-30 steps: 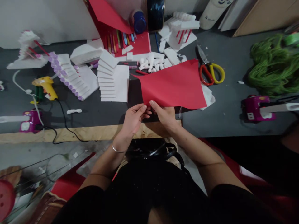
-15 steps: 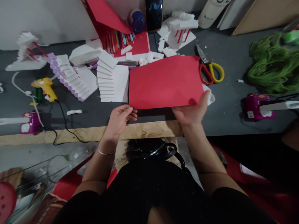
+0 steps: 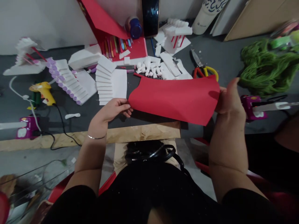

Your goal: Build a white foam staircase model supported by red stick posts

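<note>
The red sheet (image 3: 173,96) is stretched between the two hands, over the front part of the worktop (image 3: 88,116). It is not flat: the surface curves, and the lower right corner hangs toward the person. The left hand (image 3: 115,109) has its thumb and fingers closed together on the left end of the sheet. The right hand (image 3: 230,96) is at the right end; its thumb stands up, apart from the sheet, and the fingers go behind it, so their tips cannot be seen. I judge that this hand supports the sheet more than it pinches it.

Behind the sheet lie small white pieces (image 3: 149,67). The scissors (image 3: 200,63) are just beyond its upper right edge, their handles partly covered. The white steps (image 3: 105,81) stand near the left hand, and the glue gun (image 3: 45,91) is farther to the left. Green yarn (image 3: 263,68) lies beyond the right hand.

The step in hand seems to be handling and turning this sheet, not cutting, because neither hand holds a tool. In my judgement, the next move calls for a light and even hold at both ends, as such a thin sheet may crease easily.
</note>
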The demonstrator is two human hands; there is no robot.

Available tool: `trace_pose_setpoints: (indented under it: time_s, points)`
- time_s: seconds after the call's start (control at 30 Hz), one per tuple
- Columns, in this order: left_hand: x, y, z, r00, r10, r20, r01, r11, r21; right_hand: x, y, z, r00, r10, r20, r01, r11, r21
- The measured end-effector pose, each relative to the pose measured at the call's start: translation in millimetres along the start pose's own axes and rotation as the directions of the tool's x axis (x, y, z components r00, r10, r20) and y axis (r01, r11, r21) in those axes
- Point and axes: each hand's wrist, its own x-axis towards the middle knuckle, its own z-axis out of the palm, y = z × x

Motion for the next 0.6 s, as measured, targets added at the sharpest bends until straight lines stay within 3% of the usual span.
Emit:
trace_pose_setpoints:
  time_s: [0.1,0.2,0.23,0.37,0.43,0.5,0.57,0.6]
  points:
    - [10,9,-6.2,1.0,0.008,-0.016,-0.008,1.0,-0.016,-4,-8,0,0.994,0.105,0.001,-0.102,0.959,0.264]
    - [18,18,-5.5,0.995,0.017,-0.1,-0.02,0.999,-0.028,-27,-9,-14,0.995,0.018,-0.1,0.014,0.95,0.313]
    - [20,21,-4.4,0.994,0.019,-0.112,-0.021,1.0,-0.017,-35,-7,-21,0.993,0.014,-0.116,0.022,0.954,0.3]
    - [30,28,-0.4,0.997,-0.017,-0.071,0.027,0.989,0.145,-49,-1,-44,0.971,0.189,0.148,-0.219,0.948,0.229]
    - [36,28,0.0,0.999,-0.036,-0.041,0.045,0.972,0.231,-41,-1,-48,0.932,0.297,0.207,-0.342,0.909,0.239]
    - [42,26,-0.2,0.998,-0.033,-0.056,0.047,0.961,0.272,-29,-2,-50,0.886,0.386,0.259,-0.429,0.893,0.135]
    - [48,25,0.0,0.993,-0.021,-0.113,0.053,0.955,0.291,-18,-4,-50,0.86,0.43,0.274,-0.442,0.897,-0.02]
    - [51,25,0.7,0.99,-0.01,-0.14,0.052,0.953,0.297,-14,-8,-49,0.871,0.422,0.25,-0.417,0.906,-0.074]
